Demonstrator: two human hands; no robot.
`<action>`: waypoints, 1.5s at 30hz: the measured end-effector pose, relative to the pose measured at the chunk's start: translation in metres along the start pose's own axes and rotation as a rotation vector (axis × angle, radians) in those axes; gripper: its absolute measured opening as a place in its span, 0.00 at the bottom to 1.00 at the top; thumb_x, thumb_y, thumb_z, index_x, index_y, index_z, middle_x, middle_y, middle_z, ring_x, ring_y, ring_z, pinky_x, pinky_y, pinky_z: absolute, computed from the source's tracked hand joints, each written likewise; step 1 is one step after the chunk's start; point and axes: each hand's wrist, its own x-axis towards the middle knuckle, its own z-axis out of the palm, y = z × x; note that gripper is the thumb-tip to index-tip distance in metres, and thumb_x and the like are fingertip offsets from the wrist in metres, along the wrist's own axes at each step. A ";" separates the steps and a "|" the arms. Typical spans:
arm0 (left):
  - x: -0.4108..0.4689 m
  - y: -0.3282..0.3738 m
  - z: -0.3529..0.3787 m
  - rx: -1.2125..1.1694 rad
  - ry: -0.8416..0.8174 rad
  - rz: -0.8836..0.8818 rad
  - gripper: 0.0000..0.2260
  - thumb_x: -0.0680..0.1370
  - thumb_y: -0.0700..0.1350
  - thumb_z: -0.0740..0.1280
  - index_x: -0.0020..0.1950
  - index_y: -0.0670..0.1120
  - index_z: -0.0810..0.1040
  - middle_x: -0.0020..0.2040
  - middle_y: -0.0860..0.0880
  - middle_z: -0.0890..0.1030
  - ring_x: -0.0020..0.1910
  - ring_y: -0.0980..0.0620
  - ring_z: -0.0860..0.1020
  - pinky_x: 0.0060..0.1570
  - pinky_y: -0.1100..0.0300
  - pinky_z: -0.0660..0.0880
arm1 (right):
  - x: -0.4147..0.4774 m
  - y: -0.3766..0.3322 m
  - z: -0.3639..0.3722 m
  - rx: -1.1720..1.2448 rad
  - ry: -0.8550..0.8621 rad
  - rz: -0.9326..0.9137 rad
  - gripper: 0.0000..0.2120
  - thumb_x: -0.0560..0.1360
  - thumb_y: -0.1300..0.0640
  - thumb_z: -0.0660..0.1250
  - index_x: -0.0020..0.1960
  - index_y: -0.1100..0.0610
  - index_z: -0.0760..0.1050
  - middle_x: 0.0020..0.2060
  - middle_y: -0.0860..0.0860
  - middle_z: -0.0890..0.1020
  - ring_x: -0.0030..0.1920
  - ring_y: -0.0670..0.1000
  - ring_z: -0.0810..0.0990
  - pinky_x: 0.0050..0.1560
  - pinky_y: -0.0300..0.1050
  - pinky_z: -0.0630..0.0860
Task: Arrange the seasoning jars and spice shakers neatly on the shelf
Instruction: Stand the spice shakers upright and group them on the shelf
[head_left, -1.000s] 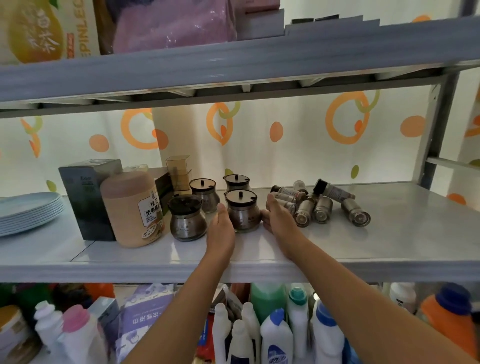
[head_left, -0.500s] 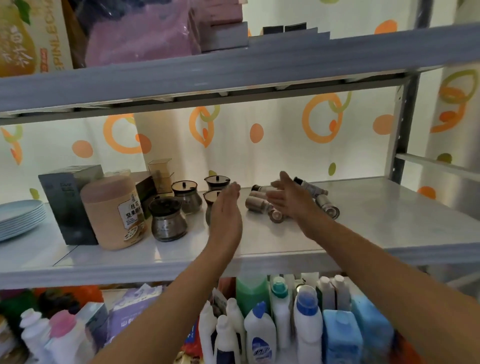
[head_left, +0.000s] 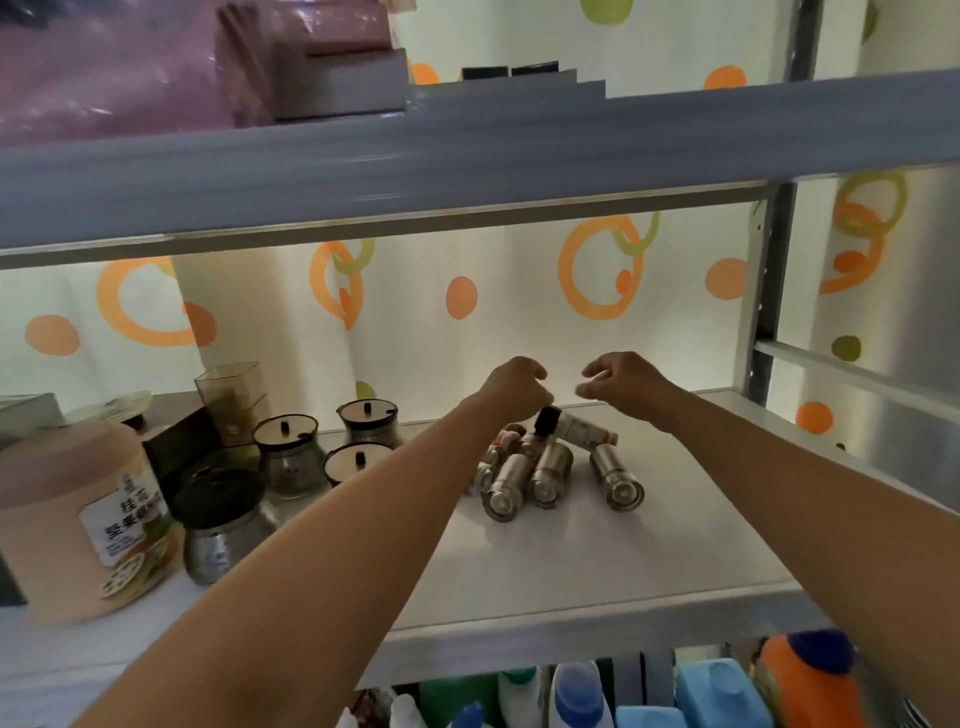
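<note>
Jars (head_left: 287, 457) four, upright; shakers (head_left: 543, 468) roughly seven, lying heaped; left hand (head_left: 511, 387) loosely curled, right hand (head_left: 626, 382) fingers apart, both empty above the heap

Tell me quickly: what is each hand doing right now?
Left hand: loosely curled, empty, above the spice shakers.
Right hand: fingers half open, empty.

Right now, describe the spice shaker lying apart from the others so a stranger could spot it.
On the grey metal middle shelf, right of the lidded glass seasoning jars, lies a heap of steel spice shakers. The lone steel shaker lies just right of that heap, touching none.
</note>
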 end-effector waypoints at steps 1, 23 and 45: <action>0.005 -0.003 0.003 0.081 -0.022 0.010 0.20 0.74 0.42 0.69 0.66 0.45 0.75 0.62 0.45 0.78 0.58 0.46 0.78 0.58 0.54 0.76 | 0.005 0.001 0.002 -0.065 -0.020 -0.019 0.17 0.71 0.53 0.75 0.57 0.57 0.79 0.54 0.56 0.82 0.59 0.57 0.78 0.63 0.54 0.74; 0.050 0.010 0.014 0.178 -0.132 0.230 0.21 0.72 0.42 0.74 0.63 0.42 0.76 0.57 0.44 0.82 0.56 0.46 0.79 0.59 0.53 0.75 | 0.016 0.028 0.003 -0.147 -0.120 -0.116 0.12 0.72 0.57 0.72 0.53 0.61 0.81 0.45 0.57 0.84 0.46 0.56 0.82 0.50 0.52 0.79; 0.039 0.075 0.062 0.277 -0.132 0.401 0.15 0.79 0.45 0.66 0.65 0.43 0.78 0.61 0.44 0.79 0.59 0.45 0.76 0.57 0.55 0.72 | -0.032 0.098 -0.026 0.036 0.012 -0.003 0.16 0.77 0.66 0.67 0.64 0.61 0.76 0.58 0.56 0.82 0.58 0.56 0.80 0.66 0.52 0.74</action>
